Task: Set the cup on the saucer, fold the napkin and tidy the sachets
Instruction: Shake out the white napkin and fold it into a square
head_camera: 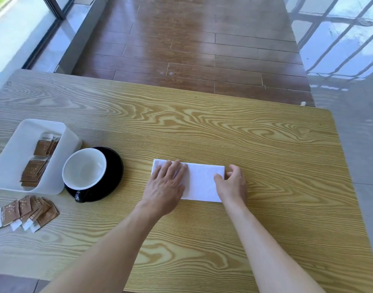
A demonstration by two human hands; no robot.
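Head view: left hand (166,185) flat, fingers spread, pins the napkin (202,182); right hand (232,182) pinches its three-o'clock edge, mid-fold. Next, likely, loose sachets (25,212) at eight o'clock.

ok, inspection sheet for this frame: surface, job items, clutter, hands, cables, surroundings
Surface: wood-grain table, dry, no spills seen.
Job items: cup sits on black saucer; white napkin folded to a rectangle; some sachets in white bin, loose sachets fanned on the table beside it.
Clutter: nothing seen.
Hands: left hand flat on the napkin; right hand pinching its right edge.
Cables: nothing seen.
Surroundings: wooden floor, window frame at left.
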